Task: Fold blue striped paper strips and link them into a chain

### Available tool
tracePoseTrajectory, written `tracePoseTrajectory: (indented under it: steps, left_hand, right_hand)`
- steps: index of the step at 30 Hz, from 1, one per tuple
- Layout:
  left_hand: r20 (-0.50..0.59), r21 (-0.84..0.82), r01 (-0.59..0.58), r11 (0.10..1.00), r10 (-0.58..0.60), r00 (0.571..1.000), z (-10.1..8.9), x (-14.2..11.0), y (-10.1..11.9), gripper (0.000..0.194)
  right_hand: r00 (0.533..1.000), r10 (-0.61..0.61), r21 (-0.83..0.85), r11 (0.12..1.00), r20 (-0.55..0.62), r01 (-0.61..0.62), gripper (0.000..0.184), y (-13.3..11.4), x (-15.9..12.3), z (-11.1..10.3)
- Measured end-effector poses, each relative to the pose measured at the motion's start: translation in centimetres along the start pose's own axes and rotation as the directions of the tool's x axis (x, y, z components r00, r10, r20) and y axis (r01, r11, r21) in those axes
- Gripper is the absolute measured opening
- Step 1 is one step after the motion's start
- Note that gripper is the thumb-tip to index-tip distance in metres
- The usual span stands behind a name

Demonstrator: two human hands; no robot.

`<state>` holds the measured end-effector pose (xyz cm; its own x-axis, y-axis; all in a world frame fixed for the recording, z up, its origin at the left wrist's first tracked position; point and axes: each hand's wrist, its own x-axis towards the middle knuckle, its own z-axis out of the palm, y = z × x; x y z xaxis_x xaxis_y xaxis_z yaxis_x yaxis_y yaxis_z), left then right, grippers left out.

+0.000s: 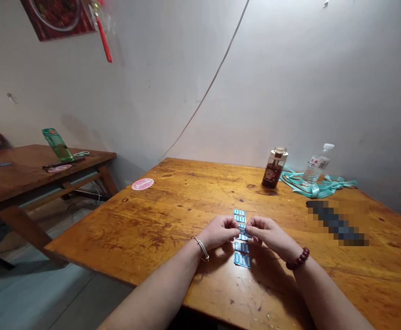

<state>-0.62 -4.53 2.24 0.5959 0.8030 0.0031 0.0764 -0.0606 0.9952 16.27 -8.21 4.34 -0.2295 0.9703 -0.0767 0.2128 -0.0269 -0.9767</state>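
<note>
As the left hand (217, 232) and the right hand (269, 234) close and pinch a small blue card (244, 235), it sits in a near-to-far row of blue cards (242, 253) on the wooden table (152, 215).

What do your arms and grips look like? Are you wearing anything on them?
Your left arm and right arm are bare, with no sleeves showing. The left grip and right grip have no gloves. A thin silver bangle circles the left wrist, and a dark red bead bracelet circles the right.
</note>
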Motion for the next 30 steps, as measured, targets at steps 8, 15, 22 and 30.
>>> tracePoseTrajectory:
  steps: [8, 15, 22, 30]
  left_hand:
    - [-0.151, 0.087, 0.042, 0.995, -0.029, 0.988, -0.6, 0.5, -0.2, 0.017]
    - [-0.071, 0.325, -0.038, 0.945, 0.065, 0.995, -0.7, -0.1, 0.2, 0.029]
    - [0.292, 0.674, -0.371, 0.639, 0.231, 0.928, -0.3, -1.8, 1.7, 0.072]
    - [0.314, 0.759, -0.372, 0.535, 0.201, 0.928, 0.3, -1.6, 0.7, 0.091]
  right_hand:
    - [0.989, 0.027, -0.067, 0.997, -0.144, -0.037, 0.024, 1.5, 0.8, -0.7]
    - [0.879, -0.107, -0.594, 0.774, -0.465, -0.22, 0.016, 5.0, 2.1, -4.3]
    - [0.872, -0.276, -0.735, 0.665, -0.404, -0.13, 0.032, 4.6, 4.4, -2.8]
    - [0.949, -0.292, -0.758, 0.644, -0.117, 0.105, 0.034, 4.3, 7.1, -0.6]
